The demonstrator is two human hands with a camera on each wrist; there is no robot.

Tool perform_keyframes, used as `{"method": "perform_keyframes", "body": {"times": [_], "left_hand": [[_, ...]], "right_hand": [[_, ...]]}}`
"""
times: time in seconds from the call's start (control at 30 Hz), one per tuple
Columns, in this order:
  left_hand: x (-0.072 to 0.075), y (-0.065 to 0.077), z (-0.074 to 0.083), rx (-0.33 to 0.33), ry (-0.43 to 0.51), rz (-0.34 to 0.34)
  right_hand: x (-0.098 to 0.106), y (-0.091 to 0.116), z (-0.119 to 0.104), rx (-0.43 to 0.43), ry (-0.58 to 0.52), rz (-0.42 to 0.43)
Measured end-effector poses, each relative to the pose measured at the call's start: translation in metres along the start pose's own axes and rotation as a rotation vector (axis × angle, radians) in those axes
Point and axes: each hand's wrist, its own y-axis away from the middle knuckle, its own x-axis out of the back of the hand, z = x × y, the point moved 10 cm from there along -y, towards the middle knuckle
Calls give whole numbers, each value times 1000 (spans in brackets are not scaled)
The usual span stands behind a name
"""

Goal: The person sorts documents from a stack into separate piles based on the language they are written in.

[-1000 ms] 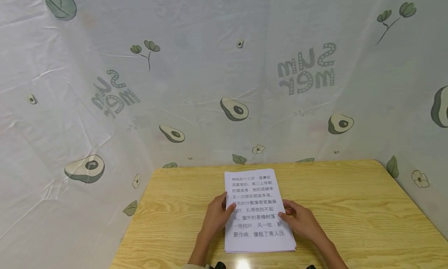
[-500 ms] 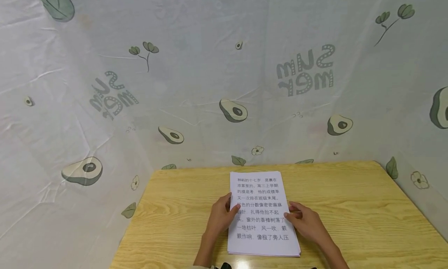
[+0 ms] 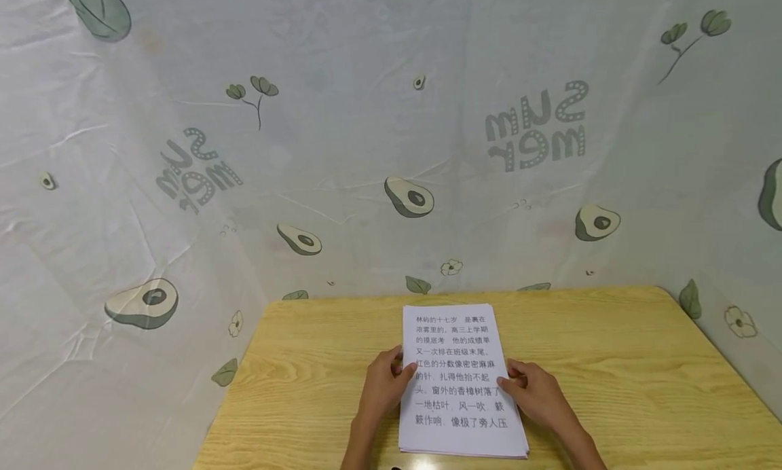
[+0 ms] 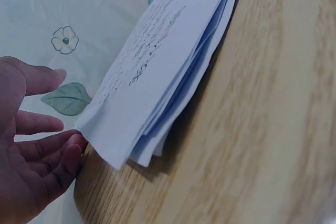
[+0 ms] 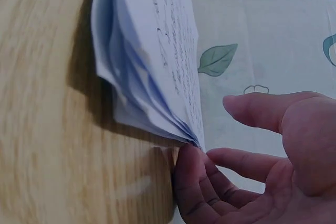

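Observation:
A stack of printed paper [image 3: 455,378] lies on the table in the head view, its top sheet covered in dark Chinese characters. My left hand [image 3: 383,383] touches its left edge, and my right hand [image 3: 537,394] touches the right edge. In the left wrist view, the fingertips [image 4: 76,140] meet a slightly raised part of the edge, with the thumb held off the paper. The right wrist view likewise has fingertips [image 5: 191,163] against the stack's edge and the thumb apart. Several sheets of the stack [image 5: 142,77] are uneven and loosely spread along the near side.
A wood-grain table [image 3: 611,361] extends to both sides of the stack. Behind and to the left hangs a pale curtain [image 3: 342,117] printed with avocados, leaves and flowers, meeting the table's back edge.
Over the second, the stack and both hands have shifted slightly right and lower in the head view, mostly in the first half. The camera view has also drifted a little.

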Motion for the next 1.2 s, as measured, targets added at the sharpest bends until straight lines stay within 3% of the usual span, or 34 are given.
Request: {"method": "perform_keyframes", "body": {"times": [0.53, 1.2], "left_hand": [[-4, 3, 0, 21, -50, 1], [0, 2, 8, -8, -35, 31]], "right_hand": [[-3, 1, -5, 40, 34, 31], [7, 6, -13, 81, -27, 102]]}}
